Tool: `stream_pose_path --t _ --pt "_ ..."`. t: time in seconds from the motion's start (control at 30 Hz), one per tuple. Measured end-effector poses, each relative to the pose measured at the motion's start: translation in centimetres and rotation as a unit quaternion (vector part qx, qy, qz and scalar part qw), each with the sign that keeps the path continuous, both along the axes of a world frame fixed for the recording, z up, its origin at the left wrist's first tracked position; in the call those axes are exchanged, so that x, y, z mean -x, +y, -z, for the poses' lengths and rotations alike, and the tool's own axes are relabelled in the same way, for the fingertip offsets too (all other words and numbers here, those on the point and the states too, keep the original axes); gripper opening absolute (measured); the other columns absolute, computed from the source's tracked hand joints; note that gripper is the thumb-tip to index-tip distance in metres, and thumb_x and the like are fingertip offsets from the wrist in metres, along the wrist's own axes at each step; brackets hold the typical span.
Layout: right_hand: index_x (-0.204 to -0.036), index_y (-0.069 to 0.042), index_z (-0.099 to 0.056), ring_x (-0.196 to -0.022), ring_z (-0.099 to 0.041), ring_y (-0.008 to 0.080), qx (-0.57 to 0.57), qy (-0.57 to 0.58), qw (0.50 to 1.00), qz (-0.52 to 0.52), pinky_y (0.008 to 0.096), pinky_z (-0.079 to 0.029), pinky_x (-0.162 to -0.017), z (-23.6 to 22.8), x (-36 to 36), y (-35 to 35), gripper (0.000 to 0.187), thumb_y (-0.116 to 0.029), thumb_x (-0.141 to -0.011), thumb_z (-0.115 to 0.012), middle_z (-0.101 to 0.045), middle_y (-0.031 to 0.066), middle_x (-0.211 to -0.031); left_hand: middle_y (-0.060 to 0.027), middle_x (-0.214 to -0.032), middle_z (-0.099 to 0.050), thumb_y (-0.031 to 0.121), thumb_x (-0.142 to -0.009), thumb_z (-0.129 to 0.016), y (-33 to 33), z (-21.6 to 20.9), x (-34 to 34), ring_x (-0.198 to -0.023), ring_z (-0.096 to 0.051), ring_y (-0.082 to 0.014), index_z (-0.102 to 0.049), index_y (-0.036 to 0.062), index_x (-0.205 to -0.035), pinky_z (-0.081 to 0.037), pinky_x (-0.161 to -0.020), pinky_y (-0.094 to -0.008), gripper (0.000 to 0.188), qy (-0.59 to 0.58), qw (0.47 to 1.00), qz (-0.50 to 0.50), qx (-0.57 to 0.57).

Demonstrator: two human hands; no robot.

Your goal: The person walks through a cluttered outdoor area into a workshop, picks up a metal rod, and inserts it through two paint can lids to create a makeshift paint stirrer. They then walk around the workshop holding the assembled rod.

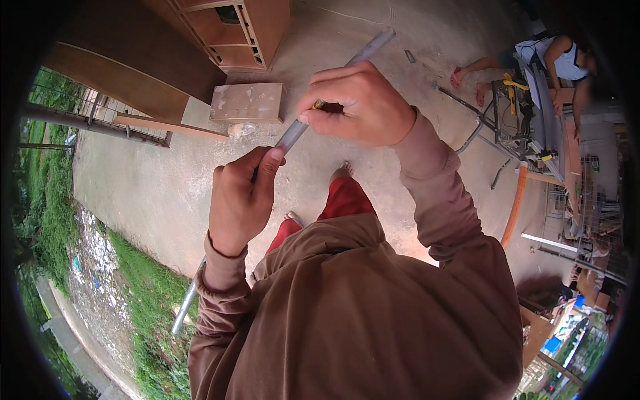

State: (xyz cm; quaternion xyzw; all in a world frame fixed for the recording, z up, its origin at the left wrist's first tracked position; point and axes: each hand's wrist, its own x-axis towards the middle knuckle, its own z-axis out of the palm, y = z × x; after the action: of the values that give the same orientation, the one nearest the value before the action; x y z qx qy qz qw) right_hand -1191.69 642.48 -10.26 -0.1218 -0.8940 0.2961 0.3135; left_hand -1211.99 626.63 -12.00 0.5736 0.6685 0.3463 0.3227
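My left hand [241, 197] is closed round a grey metal tube [292, 136], thumb lying along its top. The tube slants up and away to the right, its far end beyond my right hand. A similar silvery length [185, 308] shows below my left forearm; whether it is the same tube is hidden. My right hand [360, 103] is closed over the upper part of the tube. Between its thumb and forefinger, against the tube, shows the tip of a small yellow-and-dark pencil-like thing [318, 105], mostly hidden by the fingers.
Wooden cabinets [257, 33] and a low box [247, 103] stand ahead on the concrete floor. At right, another person [561, 60] sits by a metal-framed work stand [497, 113]; an orange hose [515, 207] hangs near it. Grass [150, 293] borders the floor at left.
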Motion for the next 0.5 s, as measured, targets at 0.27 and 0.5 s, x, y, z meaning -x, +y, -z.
stream_pose_path --t 0.27,0.5 --pt "-0.092 -0.002 -0.074 -0.067 -0.065 0.0287 0.014 0.001 1.0 0.006 0.0381 -0.049 -0.061 0.8 -6.3 15.9 0.009 -0.01 -0.087 -0.076 -0.068 0.0102 -0.079 0.0019 -0.055 -0.045 0.039 -0.116 -0.048 16.9 0.7 -5.1 -0.051 -0.038 -0.0073 -0.072 0.0016 -0.096 -0.032 -0.051 -0.0304 0.049 -0.099 0.99 0.056 0.085" --pt "-0.089 0.0 -0.073 -0.074 -0.069 0.0308 0.011 -0.016 1.0 -0.008 0.0395 -0.053 -0.068 -1.0 -13.7 30.6 0.008 -0.008 -0.086 -0.074 -0.071 0.0104 -0.082 0.006 -0.055 -0.038 0.045 -0.118 -0.038 32.1 -1.2 -11.9 -0.049 -0.031 -0.0036 -0.069 0.0047 -0.093 -0.023 -0.049 -0.0271 0.057 -0.128 0.975 0.089 0.16"
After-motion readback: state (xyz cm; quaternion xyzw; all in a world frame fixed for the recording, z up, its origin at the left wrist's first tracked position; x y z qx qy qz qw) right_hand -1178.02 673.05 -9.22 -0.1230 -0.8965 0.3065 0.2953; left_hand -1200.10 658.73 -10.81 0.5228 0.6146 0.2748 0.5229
